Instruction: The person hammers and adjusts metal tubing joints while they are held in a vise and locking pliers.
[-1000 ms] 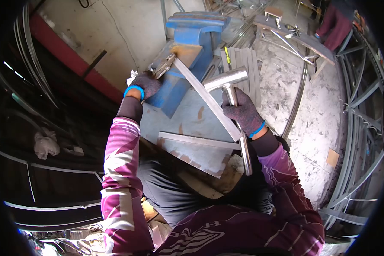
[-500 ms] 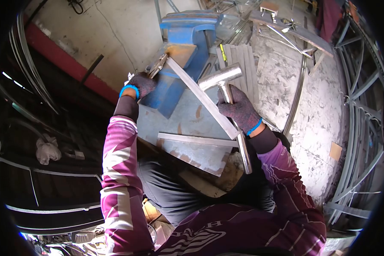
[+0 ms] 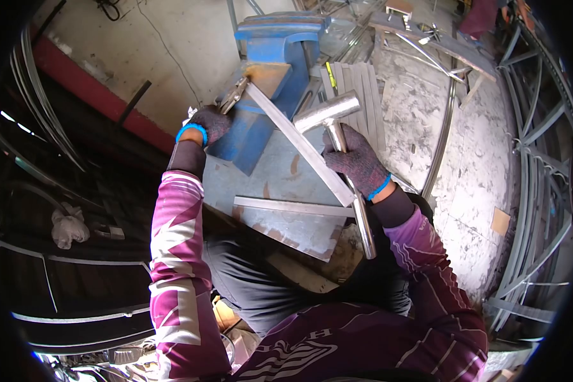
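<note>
Right hand [image 3: 358, 159] clamped on hammer [image 3: 330, 113]; left hand [image 3: 211, 125] clamped on pliers [image 3: 233, 97].
Near side: flat strip [image 3: 293, 207] lying on rust-patched metal tabletop [image 3: 280, 156]. Next, metal bar [image 3: 298, 140] slanting between the hands, near end by the hammer's handle (contact unclear), far end at the pliers' tip. Pliers are in front of the blue vise [image 3: 267, 49]. Stack of flat bars [image 3: 366, 95] right of vise, yellow-green item [image 3: 331, 75] at its left edge.
</note>
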`<action>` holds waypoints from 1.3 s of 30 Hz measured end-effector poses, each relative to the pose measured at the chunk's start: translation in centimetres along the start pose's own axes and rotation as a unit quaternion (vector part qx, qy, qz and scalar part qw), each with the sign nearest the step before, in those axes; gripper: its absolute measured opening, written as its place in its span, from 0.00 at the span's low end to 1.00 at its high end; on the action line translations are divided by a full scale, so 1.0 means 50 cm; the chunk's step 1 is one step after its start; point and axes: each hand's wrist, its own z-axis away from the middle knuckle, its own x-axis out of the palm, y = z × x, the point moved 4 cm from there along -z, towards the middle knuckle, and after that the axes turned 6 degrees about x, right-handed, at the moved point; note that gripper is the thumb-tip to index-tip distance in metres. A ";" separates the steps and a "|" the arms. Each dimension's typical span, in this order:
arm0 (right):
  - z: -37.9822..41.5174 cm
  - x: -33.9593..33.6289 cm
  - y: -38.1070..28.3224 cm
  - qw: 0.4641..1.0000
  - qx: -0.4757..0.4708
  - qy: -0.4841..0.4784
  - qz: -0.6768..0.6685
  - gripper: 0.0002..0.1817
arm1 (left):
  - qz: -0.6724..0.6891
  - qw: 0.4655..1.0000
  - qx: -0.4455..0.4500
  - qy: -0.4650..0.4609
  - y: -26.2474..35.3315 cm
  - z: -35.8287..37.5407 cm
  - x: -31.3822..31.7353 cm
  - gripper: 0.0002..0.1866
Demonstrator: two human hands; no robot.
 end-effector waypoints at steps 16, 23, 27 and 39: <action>0.002 0.001 0.000 1.000 -0.001 0.003 -0.003 0.15 | 0.000 0.999 -0.029 0.023 0.001 0.000 -0.001 0.25; 0.005 0.004 -0.001 1.000 0.004 0.007 -0.004 0.15 | -0.004 1.000 -0.026 0.003 0.026 0.019 -0.025 0.26; -0.001 0.003 0.009 1.000 -0.020 0.013 -0.013 0.12 | -0.001 1.000 -0.018 -0.005 0.017 0.015 -0.016 0.25; -0.152 -0.007 -0.183 0.903 -0.164 -0.008 0.397 0.14 | -0.022 0.998 -0.053 -0.006 0.016 -0.003 -0.054 0.22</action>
